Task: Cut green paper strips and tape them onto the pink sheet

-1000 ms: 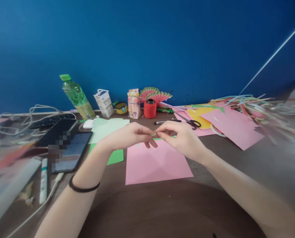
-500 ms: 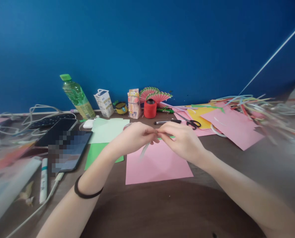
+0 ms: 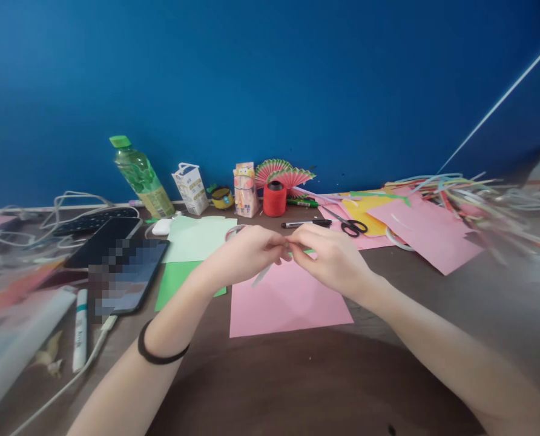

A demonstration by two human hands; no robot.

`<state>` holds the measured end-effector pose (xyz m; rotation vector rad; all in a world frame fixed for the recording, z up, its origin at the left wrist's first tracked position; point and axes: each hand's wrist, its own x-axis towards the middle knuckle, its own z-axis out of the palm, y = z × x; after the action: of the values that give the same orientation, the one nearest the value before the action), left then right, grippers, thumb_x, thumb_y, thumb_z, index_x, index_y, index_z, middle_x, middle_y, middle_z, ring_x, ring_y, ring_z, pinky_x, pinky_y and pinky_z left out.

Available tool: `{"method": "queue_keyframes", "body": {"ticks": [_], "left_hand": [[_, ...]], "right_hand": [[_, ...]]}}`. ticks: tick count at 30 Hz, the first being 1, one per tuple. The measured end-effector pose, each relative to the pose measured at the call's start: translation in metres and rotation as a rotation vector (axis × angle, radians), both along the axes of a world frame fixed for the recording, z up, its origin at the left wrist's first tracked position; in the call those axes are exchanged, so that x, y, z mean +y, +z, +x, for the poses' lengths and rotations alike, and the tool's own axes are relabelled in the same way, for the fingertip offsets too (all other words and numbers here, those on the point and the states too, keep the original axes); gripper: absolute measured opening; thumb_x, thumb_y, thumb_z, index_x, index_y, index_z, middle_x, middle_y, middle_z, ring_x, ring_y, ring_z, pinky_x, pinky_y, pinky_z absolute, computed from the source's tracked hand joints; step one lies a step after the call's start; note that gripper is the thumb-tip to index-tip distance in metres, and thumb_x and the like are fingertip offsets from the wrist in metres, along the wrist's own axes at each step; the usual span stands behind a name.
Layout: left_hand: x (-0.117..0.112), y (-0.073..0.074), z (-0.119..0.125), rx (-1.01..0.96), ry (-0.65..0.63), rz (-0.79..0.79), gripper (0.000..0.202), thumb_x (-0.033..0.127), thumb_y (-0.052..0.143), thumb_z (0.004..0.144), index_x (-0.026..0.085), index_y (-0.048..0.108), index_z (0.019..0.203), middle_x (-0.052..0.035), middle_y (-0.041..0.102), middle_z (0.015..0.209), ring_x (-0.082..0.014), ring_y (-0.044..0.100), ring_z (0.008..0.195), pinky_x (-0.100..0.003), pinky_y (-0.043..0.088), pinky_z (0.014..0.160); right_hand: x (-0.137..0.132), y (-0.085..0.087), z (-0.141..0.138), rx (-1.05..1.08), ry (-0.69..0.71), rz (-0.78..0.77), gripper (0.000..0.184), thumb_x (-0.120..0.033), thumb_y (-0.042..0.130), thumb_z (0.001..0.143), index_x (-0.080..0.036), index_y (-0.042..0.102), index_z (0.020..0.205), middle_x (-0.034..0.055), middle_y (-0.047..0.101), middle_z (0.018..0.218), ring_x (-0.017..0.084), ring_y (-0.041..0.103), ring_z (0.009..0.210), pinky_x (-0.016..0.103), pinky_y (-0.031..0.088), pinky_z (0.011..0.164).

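My left hand (image 3: 255, 249) is closed in a pinch on a thin pale strip (image 3: 261, 276), whose free end hangs below the fingers. Fingertip to fingertip with it, my right hand (image 3: 330, 257) is pinched too. What lies between the right fingertips is too small and covered to make out. Both hands are held over a pink sheet of paper (image 3: 288, 309) on the dark table. A bit of green shows behind the right fingers.
Behind the hands lie a black pen (image 3: 306, 223) and scissors (image 3: 354, 227), near a red thread spool (image 3: 274, 200). Pale green paper (image 3: 197, 239), a tablet (image 3: 134, 278) and a green bottle (image 3: 143, 178) are leftward. Pink sheets (image 3: 427, 230) and paper strips (image 3: 474, 194) lie right.
The strip's hanging end has swung slightly left and up. My fingers have shifted a little, still meeting at the tips; the things on the table have not moved.
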<state>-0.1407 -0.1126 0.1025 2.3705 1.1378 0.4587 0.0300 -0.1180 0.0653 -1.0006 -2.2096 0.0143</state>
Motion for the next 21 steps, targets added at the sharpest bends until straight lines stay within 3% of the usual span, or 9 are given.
{"method": "queue_keyframes", "body": {"ticks": [9, 21], "left_hand": [[0.004, -0.001, -0.004, 0.004, 0.024, -0.138, 0.028, 0.026, 0.041, 0.081, 0.021, 0.068, 0.079, 0.002, 0.068, 0.075, -0.0122, 0.058, 0.07, -0.02, 0.04, 0.06], [0.01, -0.001, -0.011, -0.146, 0.001, -0.433, 0.022, 0.027, 0.043, 0.077, 0.019, 0.064, 0.08, -0.0001, 0.069, 0.075, -0.017, 0.061, 0.082, -0.027, 0.046, 0.073]], "right_hand": [[0.005, 0.003, 0.006, 0.088, 0.023, -0.129, 0.017, -0.011, 0.049, 0.078, -0.018, 0.064, 0.074, 0.0017, 0.065, 0.074, 0.012, 0.056, 0.065, 0.024, 0.04, 0.06], [0.033, 0.007, 0.027, 0.193, -0.224, -0.249, 0.013, -0.018, 0.05, 0.073, -0.018, 0.063, 0.071, 0.0008, 0.064, 0.062, 0.014, 0.056, 0.055, 0.025, 0.04, 0.055]]}}
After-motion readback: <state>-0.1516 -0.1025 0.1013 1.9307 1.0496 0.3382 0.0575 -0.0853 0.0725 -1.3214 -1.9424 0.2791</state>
